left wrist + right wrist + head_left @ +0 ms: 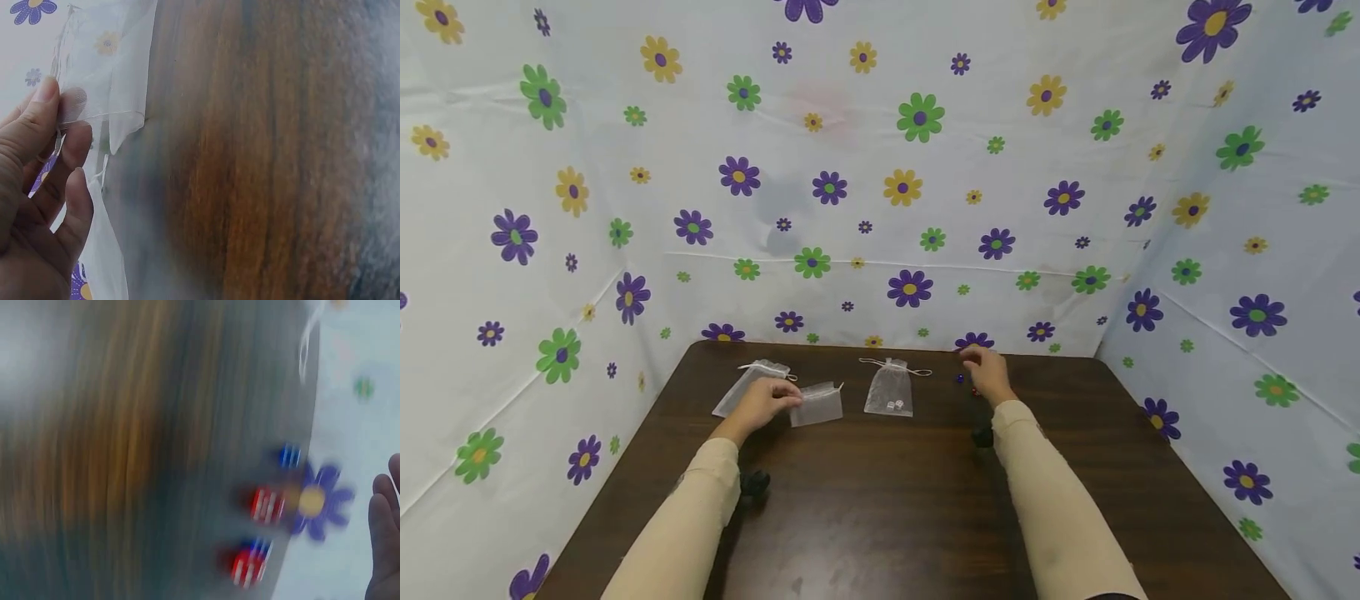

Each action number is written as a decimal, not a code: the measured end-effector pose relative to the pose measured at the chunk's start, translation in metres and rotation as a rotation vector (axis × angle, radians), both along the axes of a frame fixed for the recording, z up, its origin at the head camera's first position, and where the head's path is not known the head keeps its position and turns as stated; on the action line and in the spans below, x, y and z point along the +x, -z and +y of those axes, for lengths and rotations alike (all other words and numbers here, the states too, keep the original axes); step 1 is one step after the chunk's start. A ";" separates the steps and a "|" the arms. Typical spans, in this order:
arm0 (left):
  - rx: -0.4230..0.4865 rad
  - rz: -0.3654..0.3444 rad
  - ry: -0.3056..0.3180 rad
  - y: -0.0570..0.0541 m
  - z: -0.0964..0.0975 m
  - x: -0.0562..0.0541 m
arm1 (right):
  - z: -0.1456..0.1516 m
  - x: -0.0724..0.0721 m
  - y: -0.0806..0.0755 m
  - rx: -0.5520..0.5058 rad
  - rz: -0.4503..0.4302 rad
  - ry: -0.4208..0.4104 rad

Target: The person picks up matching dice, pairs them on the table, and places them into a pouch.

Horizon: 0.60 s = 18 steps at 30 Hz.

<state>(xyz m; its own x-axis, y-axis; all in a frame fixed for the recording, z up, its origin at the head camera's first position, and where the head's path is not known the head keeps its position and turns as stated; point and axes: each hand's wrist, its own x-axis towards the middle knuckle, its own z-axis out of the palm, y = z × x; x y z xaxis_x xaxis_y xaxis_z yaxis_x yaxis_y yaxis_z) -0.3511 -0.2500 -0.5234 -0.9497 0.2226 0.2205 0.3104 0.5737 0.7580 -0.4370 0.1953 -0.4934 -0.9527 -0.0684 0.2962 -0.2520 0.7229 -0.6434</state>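
My left hand (762, 407) pinches the edge of a small sheer white drawstring bag (817, 406) between thumb and fingers, as the left wrist view shows up close. The bag hangs flat, and its mesh is see-through. Over the back right of the table, my right hand (988, 373) is held above small dice, its fingers extended and nothing in them. In the blurred right wrist view a blue die (289, 455) lies near a red die (267, 505). Another red die (248, 569) partly covers a second blue die (259, 547).
A second sheer bag (737, 392) lies behind my left hand. Between the hands, a third bag (880, 392) with its drawstring spread out contains white dice (895, 405). The dark wood table (850, 500) meets flower-print sheeting (850, 200) at the back and sides.
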 end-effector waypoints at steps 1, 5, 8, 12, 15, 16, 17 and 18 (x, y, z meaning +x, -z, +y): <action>0.000 -0.003 -0.003 0.000 0.000 -0.001 | 0.010 0.000 0.000 0.008 -0.013 0.012; -0.028 0.001 0.003 0.001 -0.001 -0.002 | 0.044 0.001 0.008 0.043 -0.070 0.023; -0.037 0.002 0.010 0.001 -0.001 -0.002 | 0.059 0.001 0.018 0.103 -0.097 0.016; -0.021 -0.006 0.001 0.000 -0.001 -0.002 | 0.067 0.000 0.026 0.177 -0.133 -0.014; -0.012 -0.016 -0.011 -0.001 -0.001 -0.001 | 0.068 0.000 0.030 0.221 -0.149 -0.044; -0.014 -0.017 -0.012 -0.001 -0.001 -0.001 | 0.068 0.001 0.031 0.229 -0.150 -0.054; -0.015 -0.021 -0.016 -0.001 -0.001 0.000 | 0.068 0.001 0.031 0.238 -0.148 -0.063; -0.019 -0.025 -0.018 -0.001 -0.001 0.000 | 0.068 0.002 0.032 0.243 -0.148 -0.066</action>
<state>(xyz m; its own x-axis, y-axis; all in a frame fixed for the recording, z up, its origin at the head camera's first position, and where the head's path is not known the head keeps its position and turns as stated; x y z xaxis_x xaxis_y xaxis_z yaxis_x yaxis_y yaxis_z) -0.3508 -0.2507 -0.5220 -0.9588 0.2089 0.1926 0.2808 0.5935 0.7543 -0.4349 0.2633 -0.5257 -0.9753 -0.1839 0.1221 -0.2203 0.8453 -0.4867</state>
